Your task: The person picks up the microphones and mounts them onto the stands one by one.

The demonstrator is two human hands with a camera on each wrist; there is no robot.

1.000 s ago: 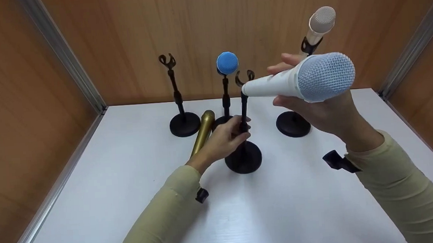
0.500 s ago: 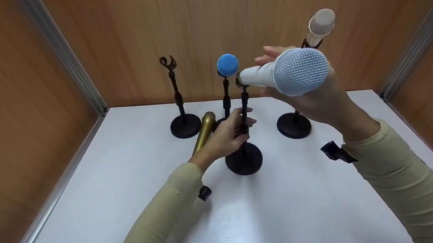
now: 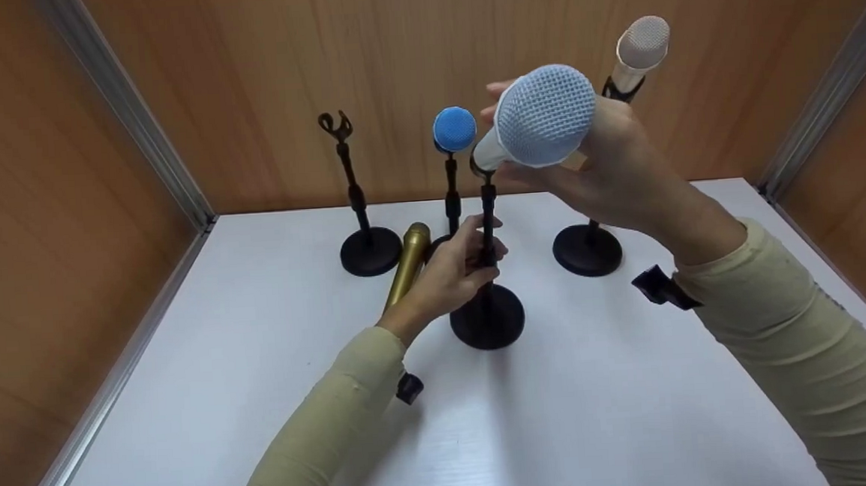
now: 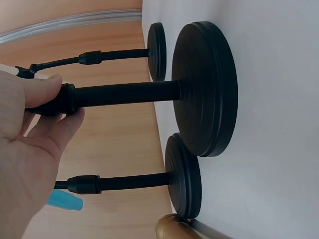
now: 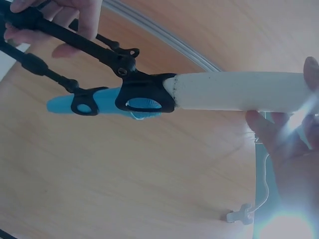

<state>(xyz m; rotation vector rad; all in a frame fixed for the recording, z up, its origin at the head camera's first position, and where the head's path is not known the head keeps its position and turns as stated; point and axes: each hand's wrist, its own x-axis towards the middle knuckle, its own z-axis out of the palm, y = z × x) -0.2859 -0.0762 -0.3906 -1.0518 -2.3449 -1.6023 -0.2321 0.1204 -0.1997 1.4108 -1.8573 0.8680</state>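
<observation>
My right hand [image 3: 608,161] grips a white microphone [image 5: 234,92] with a pale blue-grey mesh head near the head end. In the right wrist view its tail end meets the clip [image 5: 147,92] of the front microphone stand; how far it sits inside is hard to tell. The left hand [image 3: 446,276] holds that black stand [image 4: 127,93] by the collar on its pole, thumb on one side and fingers on the other. The stand's round base [image 3: 487,318] rests on the white table. Beside the left wrist lies a gold microphone [image 3: 408,267].
Behind stands a blue microphone [image 3: 454,129] in its own stand. A bare stand [image 3: 355,191] with an open clip is at back left. At back right, another stand bears a cream microphone [image 3: 643,46]. Wood-patterned walls [image 3: 390,35] enclose the table [image 3: 260,359].
My right hand has moved left and slightly up, bringing the white microphone's tail to the stand's clip and turning its head toward the camera. The left hand stays on the pole.
</observation>
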